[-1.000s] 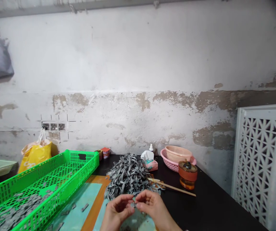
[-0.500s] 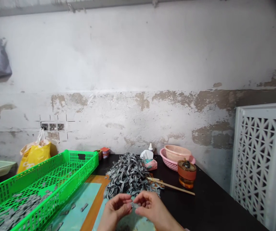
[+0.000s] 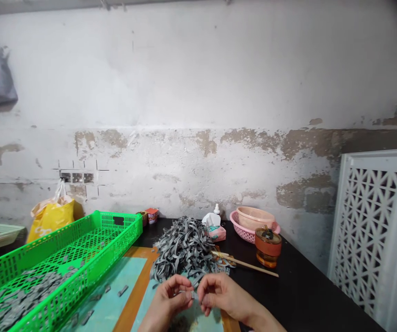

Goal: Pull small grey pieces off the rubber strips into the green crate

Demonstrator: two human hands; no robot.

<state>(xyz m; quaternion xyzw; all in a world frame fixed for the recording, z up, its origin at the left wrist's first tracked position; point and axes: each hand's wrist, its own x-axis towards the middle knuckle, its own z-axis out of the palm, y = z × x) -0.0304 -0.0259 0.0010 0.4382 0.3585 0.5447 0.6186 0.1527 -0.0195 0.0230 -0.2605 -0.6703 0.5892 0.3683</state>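
- Left hand [image 3: 170, 299]: its grip pinches a small gray piece [image 3: 193, 295] between thumb and fingertips, likely because so tiny a part needs fingertip control.
- Right hand [image 3: 223, 295]: fingers curl toward the thumb just beside that piece; whether this grip pinches anything, I cannot tell.
- Heaped gray strips [image 3: 184, 251] lie just beyond both hands, presumably for short reach.
- The green crate [image 3: 94, 269], at the left, holds many gray pieces [image 3: 32, 299], its low walls probably keeping them together.
- Teal sheets [image 3: 129, 272] cover part of the black desk [image 3: 309, 281].
- Behind, the white wall [image 3: 198, 78] is peeling.
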